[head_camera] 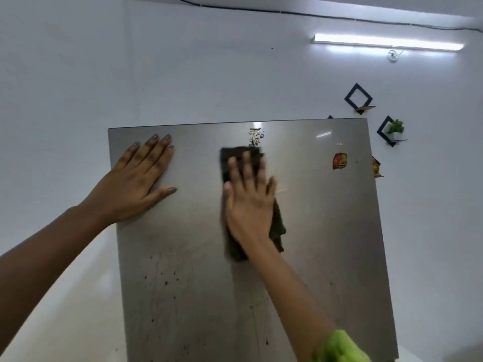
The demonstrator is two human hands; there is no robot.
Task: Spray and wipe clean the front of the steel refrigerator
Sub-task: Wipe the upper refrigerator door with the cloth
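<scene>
The steel refrigerator front [326, 231] fills the lower middle of the head view, with its top edge showing. My right hand [248, 202] lies flat with straight fingers on a dark brown cloth [277, 226] and presses it against the steel near the top centre. My left hand [138, 181] rests flat on the door's upper left corner, fingers spread. Dark specks and streaks [167, 282] mark the steel below the hands. A torn sticker remnant [254, 135] sits just above the cloth. No spray bottle is in view.
An orange sticker [339, 161] is on the door's upper right. White walls surround the fridge. Black diamond wall shelves [358, 99] and a small green plant [395, 126] hang at the right. A tube light [386, 43] glows above.
</scene>
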